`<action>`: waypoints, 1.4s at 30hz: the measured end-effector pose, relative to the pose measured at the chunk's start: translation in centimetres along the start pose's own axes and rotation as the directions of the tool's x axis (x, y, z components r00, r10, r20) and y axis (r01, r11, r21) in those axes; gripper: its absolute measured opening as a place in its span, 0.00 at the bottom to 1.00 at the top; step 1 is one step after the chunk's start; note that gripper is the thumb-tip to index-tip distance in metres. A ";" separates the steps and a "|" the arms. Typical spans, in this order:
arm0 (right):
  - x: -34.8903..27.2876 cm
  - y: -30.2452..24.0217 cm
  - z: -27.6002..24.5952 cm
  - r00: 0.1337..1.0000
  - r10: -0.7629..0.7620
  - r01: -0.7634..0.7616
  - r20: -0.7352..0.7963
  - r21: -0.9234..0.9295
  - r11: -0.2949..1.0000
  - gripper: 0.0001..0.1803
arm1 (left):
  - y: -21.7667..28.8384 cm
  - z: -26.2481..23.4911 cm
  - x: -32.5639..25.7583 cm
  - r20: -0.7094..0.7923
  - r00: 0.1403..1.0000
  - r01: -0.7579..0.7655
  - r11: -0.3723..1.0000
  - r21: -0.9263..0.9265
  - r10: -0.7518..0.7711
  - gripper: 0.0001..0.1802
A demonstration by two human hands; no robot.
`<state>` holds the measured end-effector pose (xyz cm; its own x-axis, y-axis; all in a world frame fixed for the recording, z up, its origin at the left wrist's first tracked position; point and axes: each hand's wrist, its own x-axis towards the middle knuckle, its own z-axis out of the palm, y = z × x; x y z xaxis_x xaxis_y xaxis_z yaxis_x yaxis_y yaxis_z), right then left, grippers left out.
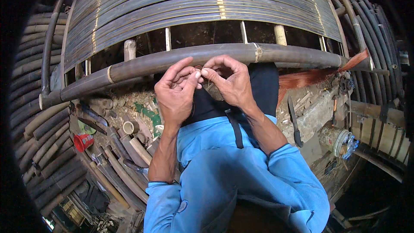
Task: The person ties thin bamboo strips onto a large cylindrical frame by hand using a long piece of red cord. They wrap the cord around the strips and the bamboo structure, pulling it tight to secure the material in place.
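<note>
My left hand (176,92) and my right hand (233,84) meet above my lap, just in front of a long dark bamboo pole (168,59). Thumb and fingertips are pinched together on each hand, the two thumbs almost touching. A little reddish brown shows between the fingertips, but what they hold is too fine to make out. Beyond the pole lies a panel of split bamboo slats (164,11), bound by pale cross lashings. To the right, a bundle of orange-red fibre strips (310,77) drapes over the pole's end.
A long-bladed knife (293,118) lies on the ledge at right, near a clear container (338,142). At left are a red cup (83,141), cut bamboo pieces (125,172) and stacked bamboo poles (36,73). More dark poles (375,39) lean at far right.
</note>
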<state>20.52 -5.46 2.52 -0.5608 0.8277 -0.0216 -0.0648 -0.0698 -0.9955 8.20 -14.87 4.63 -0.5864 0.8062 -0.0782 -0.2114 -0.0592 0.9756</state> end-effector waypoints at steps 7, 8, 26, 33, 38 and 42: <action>-0.1 -1.4 -0.7 0.982 -0.148 0.174 0.114 -0.259 0.950 0.09 | -0.2 0.1 -0.3 0.030 0.988 -0.152 0.944 0.294 0.150 0.19; -0.1 -1.4 -0.7 0.978 -0.168 0.199 0.122 -0.306 0.931 0.09 | -0.2 0.0 -0.3 0.068 0.980 -0.201 0.907 0.371 0.190 0.18; -0.7 -1.9 -0.6 0.964 -0.231 0.256 0.130 -0.234 0.938 0.08 | -2.0 -1.7 0.8 0.212 0.925 0.372 0.860 -0.350 -0.314 0.17; -0.5 -1.7 -0.8 0.954 -0.235 0.285 0.185 -0.327 0.901 0.07 | -2.3 -1.5 0.0 0.321 0.881 0.459 0.794 -0.399 -0.348 0.08; -0.7 -1.4 -0.5 0.962 -0.220 0.263 0.160 -0.346 0.901 0.04 | -2.2 -1.6 -0.1 0.218 0.919 0.377 0.890 -0.256 -0.327 0.07; -0.5 -0.8 -0.7 0.944 -0.286 0.329 0.166 -0.370 0.869 0.04 | -1.8 -1.9 -0.3 0.148 0.931 0.354 0.925 -0.136 -0.335 0.06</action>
<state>21.44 -5.36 3.30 -0.6478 0.7085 0.2799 0.0645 0.4171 -0.9066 7.29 -16.11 2.56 -0.3591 0.8573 -0.3688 -0.5099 0.1508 0.8469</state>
